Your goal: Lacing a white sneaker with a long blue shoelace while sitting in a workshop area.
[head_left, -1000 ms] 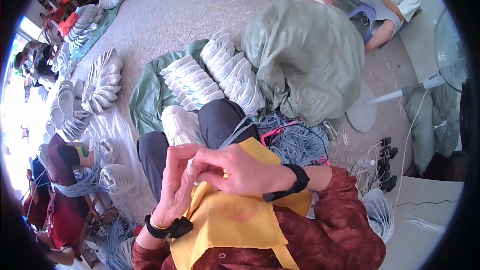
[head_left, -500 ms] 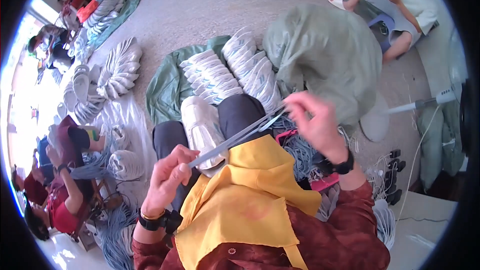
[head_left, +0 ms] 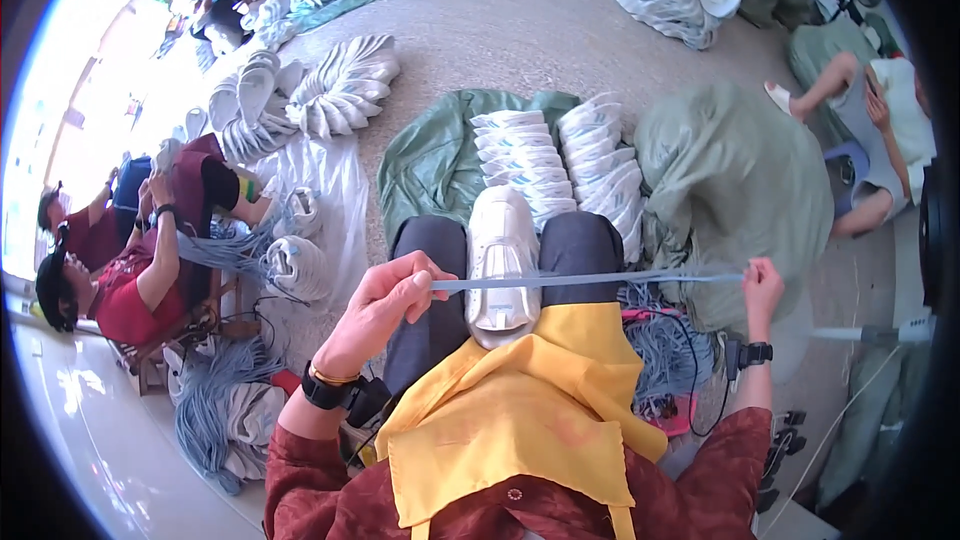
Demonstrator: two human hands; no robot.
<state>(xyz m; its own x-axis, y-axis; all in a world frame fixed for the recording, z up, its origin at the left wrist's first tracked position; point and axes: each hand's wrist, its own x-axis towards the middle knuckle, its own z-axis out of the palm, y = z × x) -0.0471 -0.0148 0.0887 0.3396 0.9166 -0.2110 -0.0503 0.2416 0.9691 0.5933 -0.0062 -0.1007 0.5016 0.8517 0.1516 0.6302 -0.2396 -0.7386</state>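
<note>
Stretching a pale blue lace (head_left: 585, 280) taut across the lap, both hands stood far apart at this moment. The left hand (head_left: 385, 305) pinched one end of the lace between thumb and fingertips, just beside the left knee. The right hand (head_left: 762, 285) was closed on the other end, out past the right knee and in front of the green sack (head_left: 735, 190). Half a second earlier the right hand had been raised above the lap with the lace slanting down to the left hand; the lace now ran level, and the hands were farther apart. One second earlier both hands had been together at the chest, over the yellow apron (head_left: 520, 420).

A white shoe (head_left: 503, 260) lay between the thighs, sole end toward the apron, and the lace crossed over it; whether the lace touched the shoe could not be told. The shoe had kept its place on the lap through all three views.

Rows of white shoes (head_left: 560, 155) lay on a green sheet (head_left: 430, 155) on the floor beyond the knees. Bundles of blue laces (head_left: 670, 350) lay by the right thigh. A seated person in red (head_left: 130, 260) worked at the left edge of the floor.
</note>
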